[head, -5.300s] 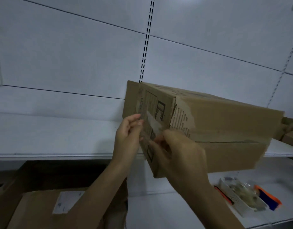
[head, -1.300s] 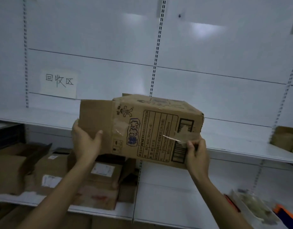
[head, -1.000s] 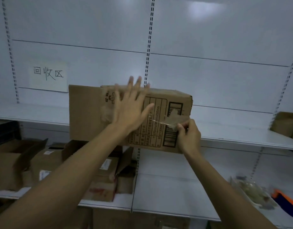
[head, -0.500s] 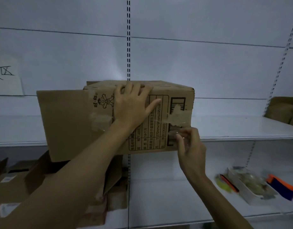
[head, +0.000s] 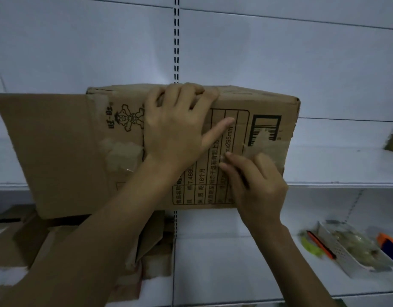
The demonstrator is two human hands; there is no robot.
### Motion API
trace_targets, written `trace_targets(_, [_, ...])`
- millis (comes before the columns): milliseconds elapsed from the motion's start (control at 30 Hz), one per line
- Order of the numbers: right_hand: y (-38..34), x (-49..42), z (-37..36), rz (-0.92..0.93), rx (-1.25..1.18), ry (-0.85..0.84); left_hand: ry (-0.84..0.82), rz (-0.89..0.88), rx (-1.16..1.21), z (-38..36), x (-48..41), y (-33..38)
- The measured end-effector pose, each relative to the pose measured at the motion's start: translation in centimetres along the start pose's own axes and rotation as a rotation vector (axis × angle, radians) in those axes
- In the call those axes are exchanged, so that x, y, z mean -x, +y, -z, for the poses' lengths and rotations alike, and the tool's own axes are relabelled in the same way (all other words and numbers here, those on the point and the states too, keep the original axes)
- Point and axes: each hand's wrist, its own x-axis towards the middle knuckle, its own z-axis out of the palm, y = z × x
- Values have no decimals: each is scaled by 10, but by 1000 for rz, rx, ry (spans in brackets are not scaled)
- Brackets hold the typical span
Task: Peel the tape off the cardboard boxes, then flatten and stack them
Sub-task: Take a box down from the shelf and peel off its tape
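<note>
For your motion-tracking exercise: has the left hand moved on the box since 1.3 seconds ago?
Yes. The left hand then gripped the box's left flap edge; now it lies flat over the printed face of the cardboard box, fingers over the top edge, further right, beside the table print.

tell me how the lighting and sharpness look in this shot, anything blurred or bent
Head view: dim and bluish, the cardboard box evenly lit with no glare, its print legible; the white tray at the lower right is smeared by motion blur; the wide lens bows the shelf edge towards the frame's sides.
</note>
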Motion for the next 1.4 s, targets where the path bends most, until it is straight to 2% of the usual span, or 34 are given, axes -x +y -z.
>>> trace_targets(133, [13,-6,2,79,-2,10,-7,4,-14,2,-1,2])
trace_targets(367, [17,3,5,41,-202,-7,-13,34,-56,5,1,7])
trace_targets(533, [20,22,30,-323,-413,-142,-31,43,-54,6,1,8])
trace_targets(733, [7,34,44,-524,-559,-91,-14,46,-64,6,3,10])
trace_targets(900, [-2,26,35,-423,-343,-94,38,51,-65,7,9,10])
trace_targets(1133, [6,28,20,-225,-172,24,65,82,-53,11,14,14])
trace_targets(1267, [8,18,16,-192,-104,64,37,66,-1,12,10,11])
trace_targets(1400, [0,8,12,-239,-16,6,4,-31,18,10,-3,0])
